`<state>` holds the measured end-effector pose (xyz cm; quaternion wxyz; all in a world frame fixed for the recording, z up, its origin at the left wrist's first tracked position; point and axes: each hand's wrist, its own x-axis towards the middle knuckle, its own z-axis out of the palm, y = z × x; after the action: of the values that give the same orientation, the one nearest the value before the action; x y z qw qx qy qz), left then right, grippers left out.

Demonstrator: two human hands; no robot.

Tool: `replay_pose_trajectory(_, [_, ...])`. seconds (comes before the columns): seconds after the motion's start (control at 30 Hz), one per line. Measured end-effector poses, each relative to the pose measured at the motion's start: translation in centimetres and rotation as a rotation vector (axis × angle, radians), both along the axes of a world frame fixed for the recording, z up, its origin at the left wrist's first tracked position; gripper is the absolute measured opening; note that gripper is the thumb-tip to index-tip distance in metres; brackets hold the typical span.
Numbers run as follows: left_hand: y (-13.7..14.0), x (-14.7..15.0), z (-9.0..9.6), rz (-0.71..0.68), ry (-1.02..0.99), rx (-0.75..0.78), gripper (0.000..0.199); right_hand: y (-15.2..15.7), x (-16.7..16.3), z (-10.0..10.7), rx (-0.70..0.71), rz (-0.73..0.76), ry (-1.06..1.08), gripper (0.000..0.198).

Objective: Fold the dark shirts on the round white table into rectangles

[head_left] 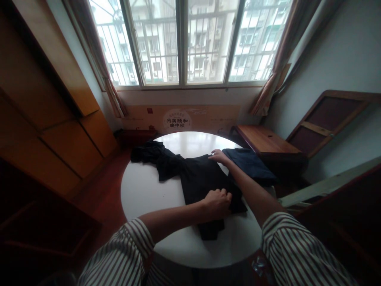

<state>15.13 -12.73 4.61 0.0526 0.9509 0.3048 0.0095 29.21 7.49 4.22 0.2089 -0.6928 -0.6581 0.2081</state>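
A black garment (196, 174) lies partly spread across the round white table (143, 202), with a narrow part of it hanging toward me at the front. My left hand (218, 203) rests on its near right part, fingers curled down on the cloth. At the far edge of the same garment, my right hand (219, 156) pinches the fabric with its fingertips. Bunched black cloth (157, 157) adjoins it on the left; I cannot tell whether it is a separate piece. To the right, partly behind my right forearm, lies a folded navy garment (250, 163).
Wooden cabinets (59, 139) line the left side. A small wooden table (264, 139) stands beyond the table at the right, with a framed wooden panel (324, 119) leaning by the wall. Behind are a barred window (202, 47) and a printed banner (178, 119).
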Motion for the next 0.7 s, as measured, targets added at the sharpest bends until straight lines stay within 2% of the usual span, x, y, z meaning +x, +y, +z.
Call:
replay_pose_trajectory(0.13, [0.1, 0.7, -1.6, -0.057, 0.001, 0.065, 0.026, -0.3, 0.0, 0.4, 0.008, 0.024, 0.079, 0.030])
replay_pose_trajectory(0.3, [0.5, -0.3, -2.9, -0.153, -0.041, 0.081, 0.025, -0.9, 0.2, 0.7, 0.023, 0.047, 0.103, 0.031])
replay_pose_trajectory(0.43, [0.1, -0.9, -2.9, -0.174, -0.062, 0.098, 0.024, -0.8, 0.5, 0.7, 0.052, 0.040, 0.024, 0.032])
replay_pose_trajectory(0.6, [-0.1, -0.8, -2.8, -0.162, -0.061, 0.089, 0.026, -0.7, -0.1, 0.2, -0.040, 0.112, -0.062, 0.037])
replay_pose_trajectory(0.7, [0.0, -0.8, -3.0, -0.210, -0.057, 0.125, 0.022, -0.6, -0.7, 0.0, 0.016, 0.150, -0.087, 0.029])
